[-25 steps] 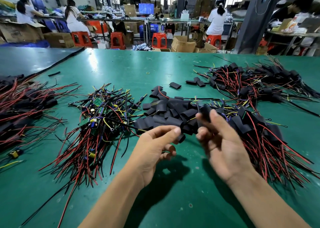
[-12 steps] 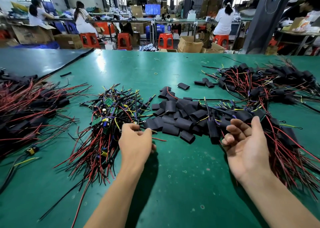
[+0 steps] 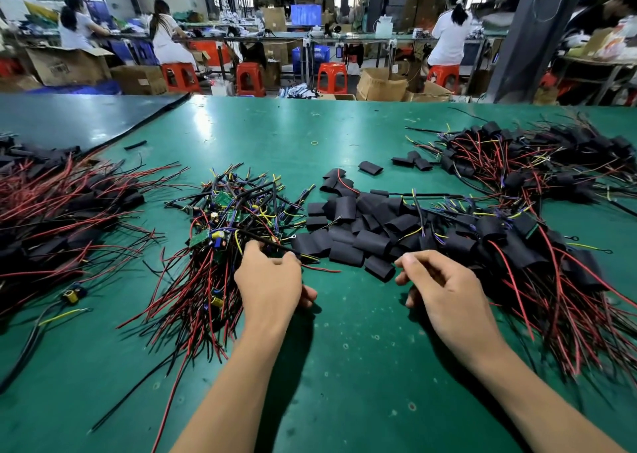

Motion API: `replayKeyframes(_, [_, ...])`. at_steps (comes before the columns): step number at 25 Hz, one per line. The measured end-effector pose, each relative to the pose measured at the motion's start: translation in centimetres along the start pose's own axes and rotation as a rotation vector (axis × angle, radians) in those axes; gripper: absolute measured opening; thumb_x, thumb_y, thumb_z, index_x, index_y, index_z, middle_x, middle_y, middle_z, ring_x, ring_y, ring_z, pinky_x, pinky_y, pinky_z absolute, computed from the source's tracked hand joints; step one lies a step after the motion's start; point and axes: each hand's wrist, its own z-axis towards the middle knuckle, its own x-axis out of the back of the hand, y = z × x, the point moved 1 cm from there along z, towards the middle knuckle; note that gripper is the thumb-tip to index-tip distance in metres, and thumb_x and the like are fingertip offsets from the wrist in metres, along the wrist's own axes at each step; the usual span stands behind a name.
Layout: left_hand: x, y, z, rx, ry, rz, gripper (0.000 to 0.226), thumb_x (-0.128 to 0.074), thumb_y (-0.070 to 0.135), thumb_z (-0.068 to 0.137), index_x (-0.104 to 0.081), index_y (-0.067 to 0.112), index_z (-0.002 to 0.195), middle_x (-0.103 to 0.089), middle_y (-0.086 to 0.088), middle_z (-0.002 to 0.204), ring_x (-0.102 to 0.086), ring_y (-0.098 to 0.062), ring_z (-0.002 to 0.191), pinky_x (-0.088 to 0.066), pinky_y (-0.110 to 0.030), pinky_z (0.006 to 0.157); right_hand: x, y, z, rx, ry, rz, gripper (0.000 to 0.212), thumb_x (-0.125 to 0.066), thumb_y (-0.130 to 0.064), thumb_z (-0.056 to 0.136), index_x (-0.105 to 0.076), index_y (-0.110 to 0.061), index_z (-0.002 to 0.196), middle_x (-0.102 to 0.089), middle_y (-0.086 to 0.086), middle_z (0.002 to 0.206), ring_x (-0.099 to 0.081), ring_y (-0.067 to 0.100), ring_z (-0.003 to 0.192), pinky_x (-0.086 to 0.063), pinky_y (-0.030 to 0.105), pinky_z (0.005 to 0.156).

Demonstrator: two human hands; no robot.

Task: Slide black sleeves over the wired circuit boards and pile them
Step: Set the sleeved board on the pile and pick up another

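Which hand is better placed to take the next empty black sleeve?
The right hand: it is nearest the loose black sleeves, one lying just ahead of it, and seems empty. The left hand is at the bare circuit boards.

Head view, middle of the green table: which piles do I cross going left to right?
Left pile of black-sleeved boards with red wires → tangle of bare green circuit boards with coloured wires → heap of empty black sleeves → near right pile of black-sleeved boards with red wires

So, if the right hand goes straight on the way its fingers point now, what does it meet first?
Probably the loose black sleeve lying on the table just ahead of the right hand; the gap between them is hard to judge.
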Motion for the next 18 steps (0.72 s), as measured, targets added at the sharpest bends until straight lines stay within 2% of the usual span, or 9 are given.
replayKeyframes(3, [0.2, -0.1, 0.1, -0.002, -0.028, 0.065, 0.011, -0.057, 0.005, 0.093, -0.051, 0.015, 0.093, -0.072, -0.012, 0.074, -0.058, -0.022, 0.035, -0.04, -0.025, 0.033, 0.1, 0.2, -0.1, 0.043, 0.027, -0.134, 0.008, -0.07, -0.03, 0.092, -0.072, -0.032, 0.085, -0.068, -0.009, 0.068, -0.058, 0.004, 0.057, -0.044, 0.015, 0.057])
replayKeyframes(5, [0.3, -0.1, 0.2, -0.008, -0.032, 0.125, 0.002, -0.061, 0.01, 0.091, -0.062, 0.01, 0.089, -0.071, -0.007, 0.062, -0.055, -0.019, 0.035, -0.04, -0.023, 0.039, 0.0, 0.2, -0.2, 0.109, 0.027, -0.237, 0.008, -0.074, -0.023, 0.088, -0.073, -0.031, 0.091, -0.069, -0.014, 0.086, -0.062, 0.003, 0.072, -0.044, 0.012, 0.069])
replayKeyframes(6, [0.3, 0.0, 0.1, -0.012, -0.032, 0.139, 0.006, -0.062, 0.012, 0.089, -0.068, 0.01, 0.086, -0.07, -0.006, 0.059, -0.056, -0.019, 0.037, -0.041, -0.023, 0.043, 0.0, 0.2, -0.2, 0.145, 0.01, -0.286, 0.012, -0.075, -0.021, 0.087, -0.073, -0.03, 0.095, -0.068, -0.015, 0.095, -0.061, 0.003, 0.079, -0.042, 0.009, 0.074])
replayKeyframes(8, [0.2, 0.0, 0.1, -0.051, -0.025, 0.198, 0.009, -0.065, 0.016, 0.087, -0.073, 0.014, 0.085, -0.071, -0.002, 0.062, -0.063, -0.019, 0.051, -0.048, -0.026, 0.056, -0.1, 0.3, -0.1, 0.193, -0.041, -0.376, 0.02, -0.075, -0.02, 0.087, -0.073, -0.027, 0.106, -0.064, -0.016, 0.108, -0.058, 0.0, 0.093, -0.037, 0.006, 0.083])
replayKeyframes(10, [0.2, 0.1, -0.1, -0.138, 0.014, 0.395, 0.011, -0.066, 0.021, 0.087, -0.074, 0.019, 0.094, -0.07, 0.001, 0.086, -0.068, -0.022, 0.079, -0.051, -0.029, 0.077, -0.1, 0.5, 0.0, 0.23, -0.105, -0.474, 0.03, -0.072, -0.024, 0.089, -0.07, -0.026, 0.118, -0.062, -0.013, 0.121, -0.051, 0.004, 0.109, -0.033, 0.012, 0.095])
replayKeyframes(13, [0.2, 0.1, -0.6, -0.241, 0.038, 0.575, 0.027, -0.065, 0.021, 0.088, -0.068, 0.023, 0.114, -0.058, -0.006, 0.115, -0.064, -0.033, 0.096, -0.049, -0.037, 0.087, -0.3, 0.9, -0.1, 0.265, -0.213, -0.645, 0.042, -0.065, -0.035, 0.093, -0.061, -0.031, 0.134, -0.051, -0.016, 0.145, -0.041, 0.009, 0.12, -0.03, 0.025, 0.105])
replayKeyframes(16, [0.1, 0.3, -1.0, -0.306, -0.008, 0.633, 0.036, -0.063, 0.018, 0.088, -0.064, 0.027, 0.122, -0.068, -0.004, 0.115, -0.063, -0.032, 0.102, -0.051, -0.039, 0.086, -0.7, 1.1, -0.2, 0.255, -0.275, -0.759, 0.044, -0.058, -0.045, 0.096, -0.055, -0.037, 0.139, -0.041, -0.021, 0.153, -0.038, 0.012, 0.124, -0.03, 0.034, 0.104])
replayKeyframes(18, [0.1, 0.4, -1.1, -0.295, -0.035, 0.662, 0.033, -0.064, 0.02, 0.087, -0.066, 0.028, 0.119, -0.07, -0.001, 0.11, -0.064, -0.03, 0.101, -0.053, -0.04, 0.086, -0.6, 0.9, -0.3, 0.273, -0.243, -0.709, 0.037, -0.063, -0.042, 0.094, -0.064, -0.035, 0.13, -0.053, -0.019, 0.144, -0.042, 0.012, 0.12, -0.035, 0.037, 0.104])
